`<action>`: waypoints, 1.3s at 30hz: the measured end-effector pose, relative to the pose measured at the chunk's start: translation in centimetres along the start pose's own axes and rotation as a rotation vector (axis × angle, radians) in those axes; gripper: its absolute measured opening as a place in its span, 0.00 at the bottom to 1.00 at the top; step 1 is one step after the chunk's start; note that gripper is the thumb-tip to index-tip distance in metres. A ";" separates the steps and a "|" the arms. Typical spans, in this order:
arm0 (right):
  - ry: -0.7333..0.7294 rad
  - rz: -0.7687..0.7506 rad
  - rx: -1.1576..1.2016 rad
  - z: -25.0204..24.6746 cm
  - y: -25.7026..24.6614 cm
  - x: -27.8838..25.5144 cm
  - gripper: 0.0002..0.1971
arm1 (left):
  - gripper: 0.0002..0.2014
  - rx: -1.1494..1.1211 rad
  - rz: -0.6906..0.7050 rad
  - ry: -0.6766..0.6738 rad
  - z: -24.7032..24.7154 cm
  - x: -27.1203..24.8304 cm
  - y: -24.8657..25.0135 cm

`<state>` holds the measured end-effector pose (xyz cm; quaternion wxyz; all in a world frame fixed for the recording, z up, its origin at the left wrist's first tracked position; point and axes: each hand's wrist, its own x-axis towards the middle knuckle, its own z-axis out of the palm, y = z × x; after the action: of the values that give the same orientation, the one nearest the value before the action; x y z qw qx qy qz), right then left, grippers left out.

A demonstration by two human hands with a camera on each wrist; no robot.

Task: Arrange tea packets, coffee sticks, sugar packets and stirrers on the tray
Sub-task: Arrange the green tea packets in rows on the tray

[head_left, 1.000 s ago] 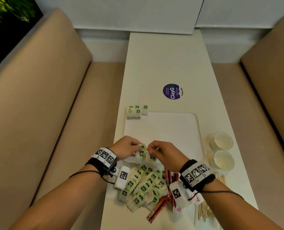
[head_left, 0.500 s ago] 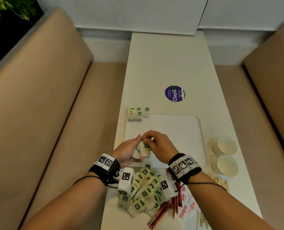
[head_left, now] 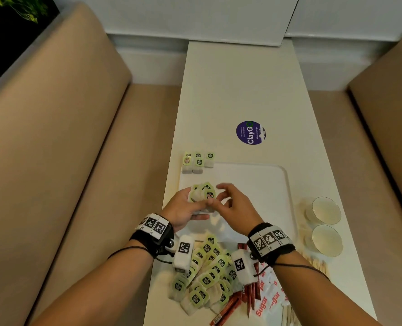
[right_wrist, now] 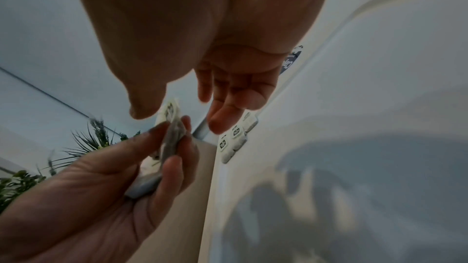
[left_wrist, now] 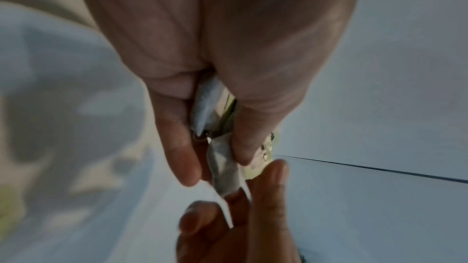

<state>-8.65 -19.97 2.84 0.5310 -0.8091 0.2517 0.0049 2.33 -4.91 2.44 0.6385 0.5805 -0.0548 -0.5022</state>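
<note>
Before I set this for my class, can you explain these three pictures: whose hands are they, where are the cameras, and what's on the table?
No machine here: a person works with bare hands. One camera sits on the head, looking down; one on each wrist, looking along the fingers. The left hand grips a small bunch of tea packets above the white tray, and the right hand hovers open beside them. More tea packets sit at the tray's far left corner. Nearer the person lie a loose tea pile, red coffee sticks, sugar packets and wooden stirrers.

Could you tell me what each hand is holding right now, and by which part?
The left hand grips a small bunch of tea packets by their lower pouch ends, green tags up. The right hand is open beside them, holding nothing.
</note>
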 end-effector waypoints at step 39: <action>0.086 0.233 -0.207 1.4 3.6 14.6 0.10 | 0.08 0.009 -0.079 0.316 -5.7 10.8 1.0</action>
<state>2.95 -25.77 -4.91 0.4292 -0.8244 0.3645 0.0576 11.96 -8.78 -4.18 0.6162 0.6570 0.0668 -0.4292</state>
